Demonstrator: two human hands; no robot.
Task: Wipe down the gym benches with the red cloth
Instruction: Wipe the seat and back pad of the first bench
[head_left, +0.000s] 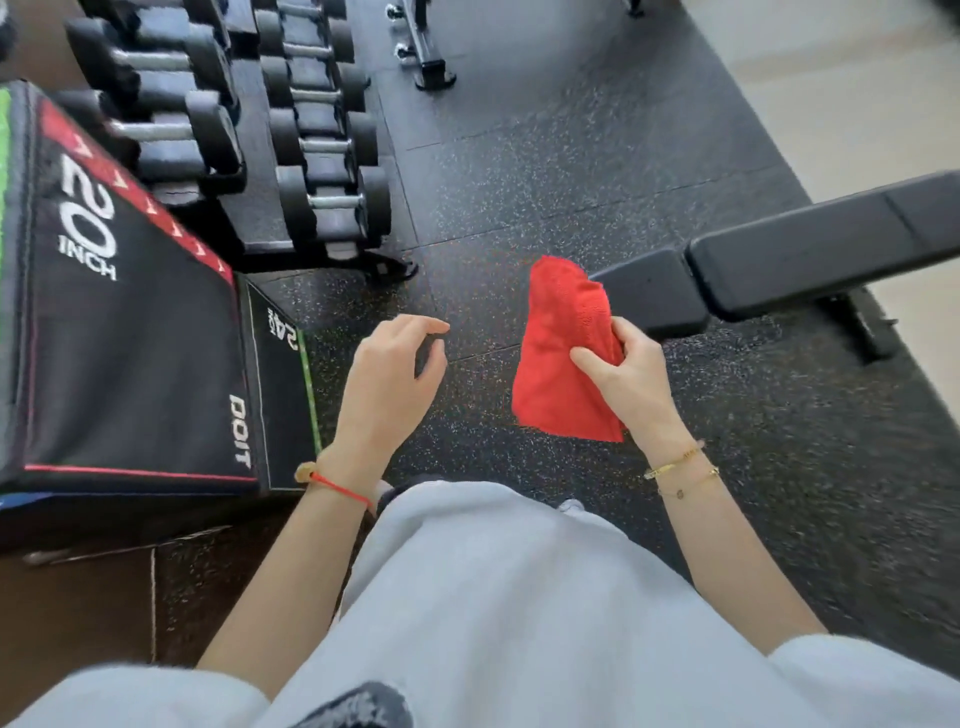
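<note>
- Fingers (636, 338) of the right hand (631, 382) grip the red cloth (558, 353), thumb pressed across its front.
- Cloth hangs beside the black bench (779, 260).
- Left hand (387, 374) loosely curled, holding nothing.

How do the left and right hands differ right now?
The right hand grips the red cloth; the left hand holds nothing, its fingers loosely curled. The right hand is nearer the bench; the left is nearer the plyo box. Both hover over the rubber floor, off the bench.
</note>
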